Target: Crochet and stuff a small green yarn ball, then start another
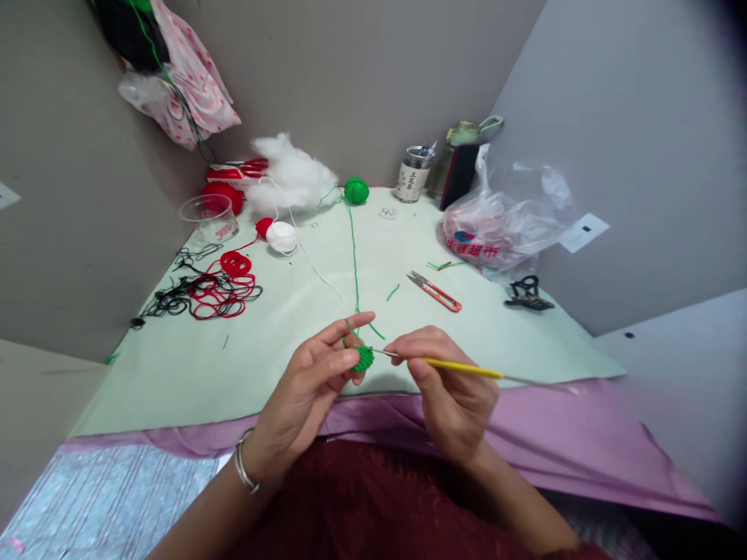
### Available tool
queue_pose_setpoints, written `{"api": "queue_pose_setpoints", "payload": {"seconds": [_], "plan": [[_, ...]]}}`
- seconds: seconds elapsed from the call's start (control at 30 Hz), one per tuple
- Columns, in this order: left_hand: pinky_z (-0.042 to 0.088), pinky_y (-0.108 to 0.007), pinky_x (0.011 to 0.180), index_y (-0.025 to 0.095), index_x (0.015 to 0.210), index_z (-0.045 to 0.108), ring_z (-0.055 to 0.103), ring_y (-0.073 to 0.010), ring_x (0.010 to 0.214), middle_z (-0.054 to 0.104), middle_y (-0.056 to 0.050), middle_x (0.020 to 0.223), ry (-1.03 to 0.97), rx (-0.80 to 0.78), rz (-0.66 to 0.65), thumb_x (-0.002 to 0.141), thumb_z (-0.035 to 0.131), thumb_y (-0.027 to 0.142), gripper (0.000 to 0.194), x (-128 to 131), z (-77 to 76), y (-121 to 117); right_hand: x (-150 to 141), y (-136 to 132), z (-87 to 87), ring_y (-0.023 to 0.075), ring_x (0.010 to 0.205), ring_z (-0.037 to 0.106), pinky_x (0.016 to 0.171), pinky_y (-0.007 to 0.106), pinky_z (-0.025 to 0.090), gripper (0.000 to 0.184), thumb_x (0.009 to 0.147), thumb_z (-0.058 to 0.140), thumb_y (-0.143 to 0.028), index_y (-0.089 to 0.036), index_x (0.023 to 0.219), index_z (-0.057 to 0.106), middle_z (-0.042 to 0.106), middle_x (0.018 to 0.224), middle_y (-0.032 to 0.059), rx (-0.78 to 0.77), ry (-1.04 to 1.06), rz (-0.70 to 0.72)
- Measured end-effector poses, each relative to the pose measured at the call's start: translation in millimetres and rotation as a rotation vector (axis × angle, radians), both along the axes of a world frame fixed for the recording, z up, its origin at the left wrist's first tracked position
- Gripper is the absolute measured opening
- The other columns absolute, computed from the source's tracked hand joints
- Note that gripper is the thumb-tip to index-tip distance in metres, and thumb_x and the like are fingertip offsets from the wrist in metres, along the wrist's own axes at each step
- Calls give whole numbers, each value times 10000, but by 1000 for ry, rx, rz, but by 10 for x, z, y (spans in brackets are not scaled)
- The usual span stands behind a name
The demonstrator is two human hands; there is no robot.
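Nearest to the camera, a dark red garment (350,505) is seen, and over it both forearms are stretched toward the table (303,299). On the left wrist a bangle (243,467) is worn. By the left hand (312,381) a small green piece (363,358) is gripped between the thumb and the fingers, above the near edge of the table, and green yarn (353,253) is led over the extended index finger. By the right hand (452,389) a yellow hook (461,367) is held firmly, with the fingers closed around its handle. The right edge of the piece is met by the metal tip; whether a stitch is entered cannot be told, as it is too small. The yarn is run straight back to a green ball (355,190) at the wall. Beyond the right hand, orange snips (442,294) are laid, with a green scrap (393,292) beside them. Farther right, a black clip (527,294) is placed in front of a plastic bag (496,225). On the left side, a white ball (282,237) and tangled black cord (175,297) are found, and behind the ball white stuffing (292,175) is heaped.
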State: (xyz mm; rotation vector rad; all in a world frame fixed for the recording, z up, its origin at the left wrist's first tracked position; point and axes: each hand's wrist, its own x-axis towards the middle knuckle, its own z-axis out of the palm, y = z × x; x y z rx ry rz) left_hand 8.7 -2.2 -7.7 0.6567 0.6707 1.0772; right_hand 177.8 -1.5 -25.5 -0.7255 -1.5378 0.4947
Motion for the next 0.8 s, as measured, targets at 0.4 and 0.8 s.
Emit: {"api": "queue_pose_setpoints", "payload": {"seconds": [0.4,0.8], "plan": [[493,-220,802,278,1246,785,568,-112,840,607,-7,926,298,282,146,930,759,267,317,-100,-60,-17,-6,-25,-22,143,743,646,662,290,536,158,1005,655,-207,-249,990,807,757,890,33,-261,315,107],[534,-239,711,261,1402,682,609,-130,788,650,-22,948,194,213,64,905,789,303,510,52,-128,-28,-87,40,-68,180,830,707,687,314,585,153,1019,642,-273,-242,1003,791,770,936,56,-242,234,144]]}}
